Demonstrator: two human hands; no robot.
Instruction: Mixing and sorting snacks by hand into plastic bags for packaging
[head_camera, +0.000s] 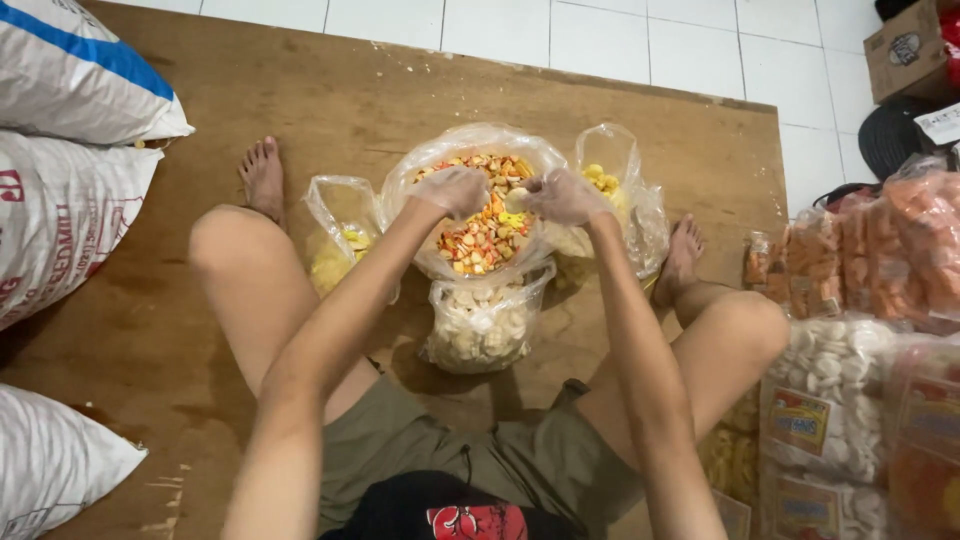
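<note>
head view: both hands wear thin clear gloves over the big bag of mixed orange and yellow crackers (485, 225), on the wooden board (200, 330) between the knees. left hand (455, 190) is curled over crackers; right hand (562, 197) pinches a pale cracker (516, 200). near it stands a bag of white crackers (480, 325).

I see white woven sacks (70, 190) stacked at far left, one with a blue stripe. Clear bags of orange snacks (880, 250) and white crackers (830, 400), carrying red-and-yellow labels (797, 420), pile up at right. A brown carton (905, 50) sits top right.
</note>
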